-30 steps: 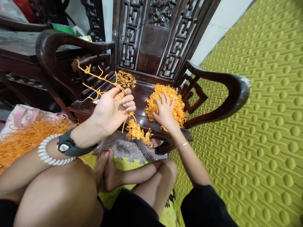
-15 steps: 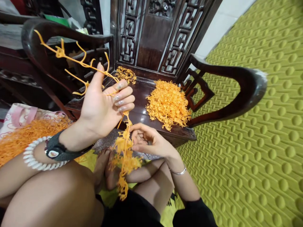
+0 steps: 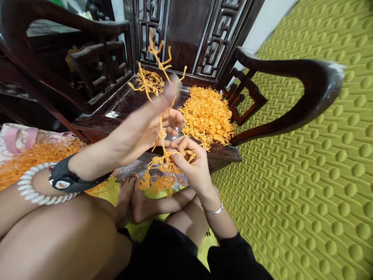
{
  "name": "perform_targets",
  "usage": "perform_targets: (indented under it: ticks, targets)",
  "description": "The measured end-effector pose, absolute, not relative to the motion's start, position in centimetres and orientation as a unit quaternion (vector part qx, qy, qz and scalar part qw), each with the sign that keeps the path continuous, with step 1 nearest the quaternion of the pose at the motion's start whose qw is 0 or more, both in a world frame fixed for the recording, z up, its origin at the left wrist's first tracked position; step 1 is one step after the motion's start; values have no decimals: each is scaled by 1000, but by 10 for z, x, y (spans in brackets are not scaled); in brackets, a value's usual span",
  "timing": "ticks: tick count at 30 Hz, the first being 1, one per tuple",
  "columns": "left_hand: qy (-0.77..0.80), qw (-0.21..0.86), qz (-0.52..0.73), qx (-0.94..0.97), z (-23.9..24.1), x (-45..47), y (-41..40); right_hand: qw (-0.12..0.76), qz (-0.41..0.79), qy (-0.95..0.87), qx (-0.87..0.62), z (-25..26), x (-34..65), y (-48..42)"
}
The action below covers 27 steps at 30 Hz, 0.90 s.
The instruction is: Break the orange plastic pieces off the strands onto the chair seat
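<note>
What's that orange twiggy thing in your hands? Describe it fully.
The orange branched strand looks like thin plastic: a slim stem, bare forked twigs on top, a frilly tangled clump hanging below. It stands roughly upright before the dark chair seat. The left hand pinches the stem; the right hand grips the clump.

Dark chair seat (image 3: 128, 105) under a large orange heap (image 3: 207, 116), a smaller clump (image 3: 149, 81) behind, perhaps a pale scrap (image 3: 112, 114).

A home: carved wooden chair (image 3: 186, 42), foam mat (image 3: 305, 175).
</note>
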<state>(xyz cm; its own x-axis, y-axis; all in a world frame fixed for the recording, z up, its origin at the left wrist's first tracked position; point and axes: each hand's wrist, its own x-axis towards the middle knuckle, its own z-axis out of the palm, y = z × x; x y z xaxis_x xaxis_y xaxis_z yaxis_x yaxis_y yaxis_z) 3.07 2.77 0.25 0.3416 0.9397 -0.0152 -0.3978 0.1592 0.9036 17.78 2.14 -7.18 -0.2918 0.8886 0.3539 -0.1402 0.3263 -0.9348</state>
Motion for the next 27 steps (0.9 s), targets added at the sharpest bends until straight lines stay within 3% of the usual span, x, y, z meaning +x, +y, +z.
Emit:
perform_targets:
  ticks: [5, 10, 16, 23, 27]
  targets:
    - [348, 609, 344, 625, -13, 28, 30, 535, 532, -590, -286, -72, 187, 22]
    - [322, 548, 298, 712, -16, 21, 35, 514, 591, -534, -318, -70, 189, 17]
    - [332, 505, 275, 748, -19, 15, 35, 452, 743, -409, -277, -58, 209, 16]
    - [333, 657, 322, 595, -12, 18, 25, 541, 761, -280, -223, -53, 214, 21]
    - [302, 679, 317, 589, -15, 18, 22, 572, 749, -268, -199, -59, 202, 20]
